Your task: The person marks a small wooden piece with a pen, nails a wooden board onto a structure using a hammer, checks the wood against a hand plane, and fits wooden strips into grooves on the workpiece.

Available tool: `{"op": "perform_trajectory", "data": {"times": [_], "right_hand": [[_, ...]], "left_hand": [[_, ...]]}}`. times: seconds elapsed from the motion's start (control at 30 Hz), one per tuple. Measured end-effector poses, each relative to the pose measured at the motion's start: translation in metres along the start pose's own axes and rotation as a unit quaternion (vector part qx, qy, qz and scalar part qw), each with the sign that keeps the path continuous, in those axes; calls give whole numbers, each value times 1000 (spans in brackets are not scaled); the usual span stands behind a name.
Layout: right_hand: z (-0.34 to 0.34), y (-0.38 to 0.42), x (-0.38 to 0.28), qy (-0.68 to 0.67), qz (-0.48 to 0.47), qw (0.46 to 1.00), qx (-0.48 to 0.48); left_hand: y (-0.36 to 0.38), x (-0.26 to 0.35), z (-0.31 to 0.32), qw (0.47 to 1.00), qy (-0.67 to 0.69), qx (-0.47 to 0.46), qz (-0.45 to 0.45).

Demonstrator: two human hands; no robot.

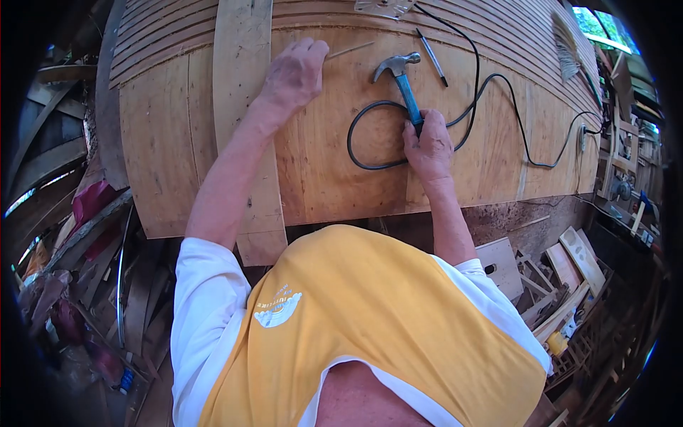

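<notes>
My right hand is wrapped round the lower handle of a claw hammer with a blue handle. The metal head points away from me, over the plywood tabletop. Up at the left, my left hand is closed in a fist beside a long flat board. A thin wooden stick reaches out to the right from the edge of this fist; I cannot tell what the fingers hold. A black cable loops round under the hammer handle. A pen lies right of the hammer head.
Ribbed wooden slats cover the far part of the table. A clear plastic piece sits at the top, where the cable begins. Wood offcuts are piled at the lower right, and scrap fills the left side.
</notes>
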State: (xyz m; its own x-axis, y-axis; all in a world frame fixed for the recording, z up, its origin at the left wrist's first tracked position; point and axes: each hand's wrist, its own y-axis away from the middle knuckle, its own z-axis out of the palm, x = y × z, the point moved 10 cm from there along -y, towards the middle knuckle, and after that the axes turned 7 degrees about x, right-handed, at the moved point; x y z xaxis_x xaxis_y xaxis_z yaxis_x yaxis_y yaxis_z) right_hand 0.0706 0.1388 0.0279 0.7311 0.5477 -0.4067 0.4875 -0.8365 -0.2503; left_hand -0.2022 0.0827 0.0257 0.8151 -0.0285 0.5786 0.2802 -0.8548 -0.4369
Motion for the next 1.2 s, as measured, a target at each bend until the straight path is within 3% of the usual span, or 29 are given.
{"op": "perform_trajectory", "data": {"times": [0.03, 0.1, 0.13, 0.2, 0.27, 0.37, 0.47, 0.67, 0.8, 0.93, 1.2], "right_hand": [[6, 3, -3, 1, -15, 1000, -1], [1, 6, 5, 9, -28, 999, 28], [2, 5, 12, 4, -11, 999, 47], [0, 0, 11, 14, 25, 999, 35], [-1, 2, 11, 1, 44, 999, 14], [-28, 17, -8, 35, 39, 998, -27], [-64, 50, -17, 36, 21, 999, 30], [-89, 120, 18, 71, 40, 992, 101], [-91, 123, 24, 3, 40, 993, 109], [-104, 105, 41, -75, 28, 989, 122], [-165, 101, 149, -204, 127, 959, 150]], "left_hand": [[3, 6, -6, 1000, 26, 18, -3], [22, 4, -10, 986, 71, -11, -149], [23, 20, -16, 992, 86, 48, -77], [44, 18, 1, 956, 190, -29, -223], [53, 37, 5, 970, 168, -26, -177], [44, 106, -9, 989, 146, 13, 6], [52, 123, 3, 987, 158, -14, -17], [57, 156, -8, 990, 135, 25, -6], [53, 176, -2, 989, 143, 10, -20], [41, 205, 28, 986, 161, -27, -38], [33, 293, 125, 949, 267, -130, -103]]}}
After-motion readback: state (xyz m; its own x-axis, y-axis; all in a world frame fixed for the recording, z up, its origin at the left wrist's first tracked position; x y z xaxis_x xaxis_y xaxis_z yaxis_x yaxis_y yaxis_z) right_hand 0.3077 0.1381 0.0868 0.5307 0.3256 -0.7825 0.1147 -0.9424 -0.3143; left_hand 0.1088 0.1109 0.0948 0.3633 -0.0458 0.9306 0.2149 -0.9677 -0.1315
